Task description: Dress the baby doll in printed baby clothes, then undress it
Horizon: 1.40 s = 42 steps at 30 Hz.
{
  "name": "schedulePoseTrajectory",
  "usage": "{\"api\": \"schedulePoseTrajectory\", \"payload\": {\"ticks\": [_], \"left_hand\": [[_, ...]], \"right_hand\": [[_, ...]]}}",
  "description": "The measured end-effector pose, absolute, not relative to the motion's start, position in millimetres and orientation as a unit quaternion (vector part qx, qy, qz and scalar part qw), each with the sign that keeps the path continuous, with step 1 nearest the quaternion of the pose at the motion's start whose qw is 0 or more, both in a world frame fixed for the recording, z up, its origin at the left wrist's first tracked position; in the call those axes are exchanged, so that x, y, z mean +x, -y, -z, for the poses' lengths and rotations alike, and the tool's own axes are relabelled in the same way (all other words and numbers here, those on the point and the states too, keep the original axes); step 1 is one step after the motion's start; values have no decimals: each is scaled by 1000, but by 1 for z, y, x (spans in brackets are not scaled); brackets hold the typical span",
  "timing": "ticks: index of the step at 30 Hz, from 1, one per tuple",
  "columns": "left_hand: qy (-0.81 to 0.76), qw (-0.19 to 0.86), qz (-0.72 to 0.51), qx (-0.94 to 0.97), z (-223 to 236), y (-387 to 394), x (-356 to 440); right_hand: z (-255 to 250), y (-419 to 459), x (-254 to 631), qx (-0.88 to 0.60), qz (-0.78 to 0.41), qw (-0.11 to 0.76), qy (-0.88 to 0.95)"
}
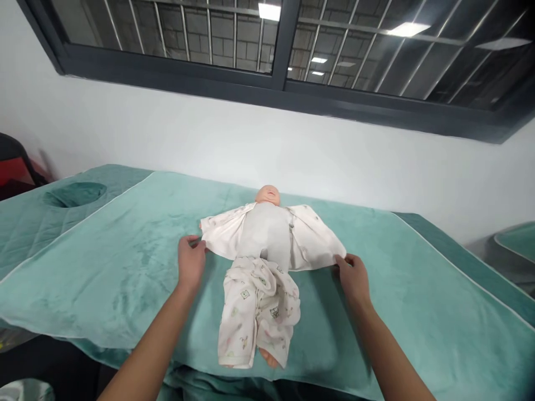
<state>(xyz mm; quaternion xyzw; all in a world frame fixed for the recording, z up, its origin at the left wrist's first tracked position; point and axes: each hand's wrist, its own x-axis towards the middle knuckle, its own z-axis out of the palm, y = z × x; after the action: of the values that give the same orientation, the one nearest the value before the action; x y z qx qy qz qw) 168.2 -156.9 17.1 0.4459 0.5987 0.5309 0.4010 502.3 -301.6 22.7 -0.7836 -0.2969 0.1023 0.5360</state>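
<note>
A baby doll lies on its back on a green massage bed, its head toward the wall. Its white jacket is spread wide, baring a pale grey torso. Patterned white trousers cover the legs, bunched at the waist, with a foot showing at one cuff. My left hand pinches the lower corner of the jacket's left flap. On the other side, my right hand pinches the right flap's corner, holding it stretched outward.
The green bed cover has a face hole at the far left. A white wall and a dark-framed window rise behind the bed. A red and black object stands at left; another green-topped surface is at right.
</note>
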Motion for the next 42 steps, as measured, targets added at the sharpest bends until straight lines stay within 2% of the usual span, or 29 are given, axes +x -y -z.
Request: {"api": "schedulePoseTrajectory", "payload": {"ticks": [2,3,7,12,18,22,25,28,32,34,37,42], "left_hand": [[-576,335,-531,524,-12,167,167],[-546,333,-507,577,-12,174,169],[-410,452,-365,703,-24,196,178],[-345,486,-249,763,-41,206,166],[-272,369,-193,868,-51,214,163],[-318,279,-271,865,-39,223,174],[-382,300,-360,796,-28,227,182],[-411,384,-408,719,-29,225,184],[-370,547,-326,677,-42,211,176],[-369,569,-281,679,-45,203,171],[-346,529,-235,739,-47,199,174],[-286,356,-207,865,-56,209,192]], "right_hand": [[-18,312,495,-800,-55,501,325],[-19,314,486,-793,-48,489,360],[-35,306,434,-681,-192,410,576],[-60,302,413,-561,-304,310,705],[-79,313,409,-497,-308,207,785],[-91,310,395,-539,-291,169,773],[-93,305,396,-574,-282,164,751],[-86,300,410,-591,-317,187,718],[-66,297,430,-604,-342,258,673],[-55,298,432,-636,-305,293,645],[-44,298,426,-669,-236,332,621],[-44,291,412,-658,-77,369,652]]}}
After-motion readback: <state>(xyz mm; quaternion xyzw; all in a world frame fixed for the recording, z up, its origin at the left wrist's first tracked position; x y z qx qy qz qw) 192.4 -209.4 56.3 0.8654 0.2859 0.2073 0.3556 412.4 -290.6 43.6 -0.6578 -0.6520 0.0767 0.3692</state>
